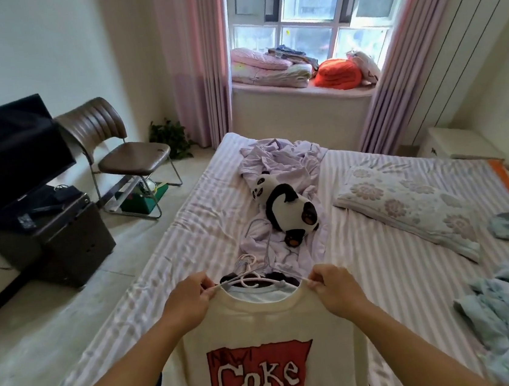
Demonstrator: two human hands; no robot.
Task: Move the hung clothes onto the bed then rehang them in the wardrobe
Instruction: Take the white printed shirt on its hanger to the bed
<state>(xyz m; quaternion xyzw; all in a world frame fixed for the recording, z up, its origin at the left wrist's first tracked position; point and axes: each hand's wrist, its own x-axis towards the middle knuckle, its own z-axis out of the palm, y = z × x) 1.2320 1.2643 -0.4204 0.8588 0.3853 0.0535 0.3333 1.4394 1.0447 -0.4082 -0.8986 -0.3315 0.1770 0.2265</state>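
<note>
Here both hands, left [192, 298] and right [332, 285], pinch the cream shirt's [259, 328] shoulders on a pink hanger [250, 280] over the bed [381, 261].

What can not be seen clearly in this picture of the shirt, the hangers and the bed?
- Cream Coke shirt: its lower part is cut off by the bottom edge of the head view.
- Hangers: their count is unclear; the shirt collar and both hands, left hand and right hand, cover them.
- Dark garment behind the collar: mostly hidden.
- Wardrobe: not in view.
</note>
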